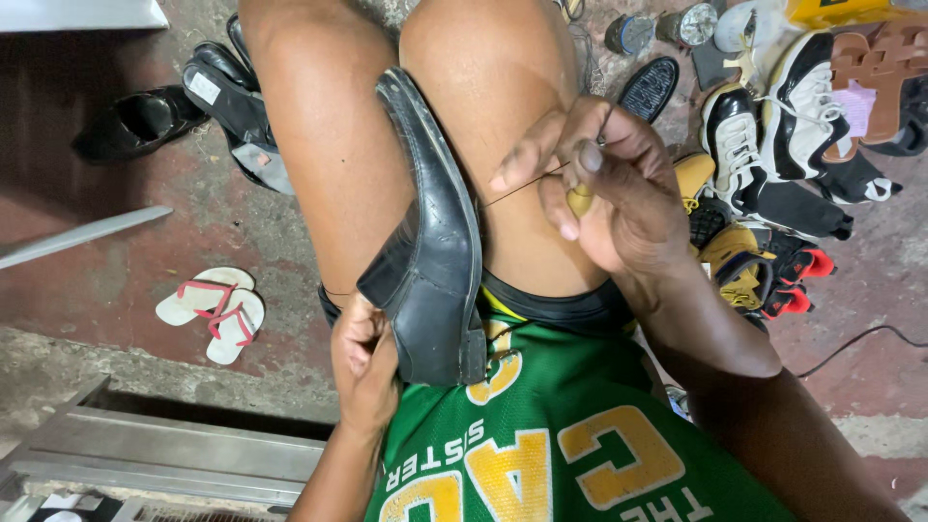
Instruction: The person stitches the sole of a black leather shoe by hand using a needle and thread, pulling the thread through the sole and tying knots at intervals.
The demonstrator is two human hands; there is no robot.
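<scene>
A black leather dress shoe (pixel 433 242) lies wedged between my two bare knees, sole edge up, toe pointing away. My left hand (pixel 364 362) rests against the shoe's heel end near my lap, fingers curled on it. My right hand (pixel 599 184) is over my right knee, closed around a yellow-handled tool (pixel 580 200). A thin dark thread (pixel 522 184) runs taut from that hand to the shoe's sole edge.
A pair of white flip-flops with red straps (pixel 213 309) lies on the floor at left. Black shoes (pixel 184 101) sit at upper left. Several sneakers and boots (pixel 773 164) are piled at right. A metal frame (pixel 164 449) is at lower left.
</scene>
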